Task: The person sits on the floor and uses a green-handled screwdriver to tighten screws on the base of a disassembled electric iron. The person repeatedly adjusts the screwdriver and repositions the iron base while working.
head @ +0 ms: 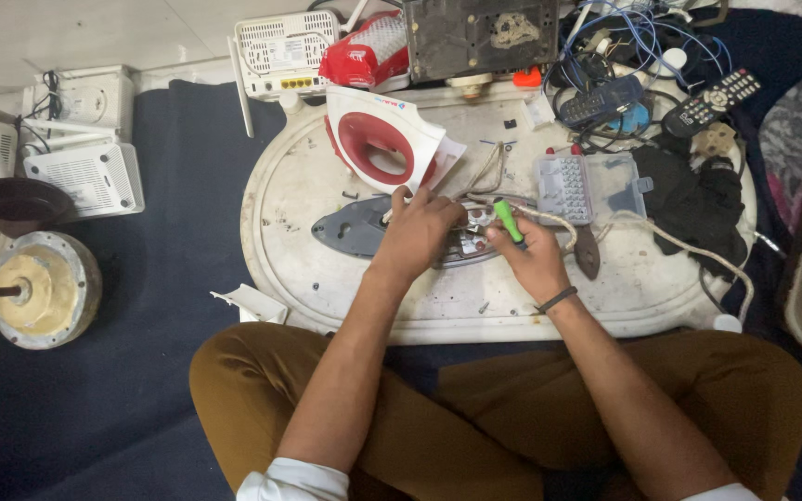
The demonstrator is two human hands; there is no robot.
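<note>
Pressing down on the grey iron soleplate point(355, 227), the left hand point(420, 232) lies flat with fingers loosely spread, clasping nothing, while the right hand point(533, 255) beside it has its grip closed around a green-handled screwdriver point(509, 221). The soleplate rests on the oval white board point(327, 288), its pointed end stretching left of the grip, its wired middle hidden under both hands; the screwdriver's tip cannot be made out.

The screwdriver point(509, 221) in the right hand point(533, 260) has a bright green handle. Under the left hand point(417, 234) lies a grey iron base point(355, 229). At the tray's point(327, 297) far edge sits the iron's shell point(381, 139), white with a red band (the tray itself is off-white, stained). The small parts box point(563, 187) is clear with pale contents. Trousers point(475, 408) are mustard brown, the floor cloth point(141, 371) dark blue, the remote point(712, 100) black.
</note>
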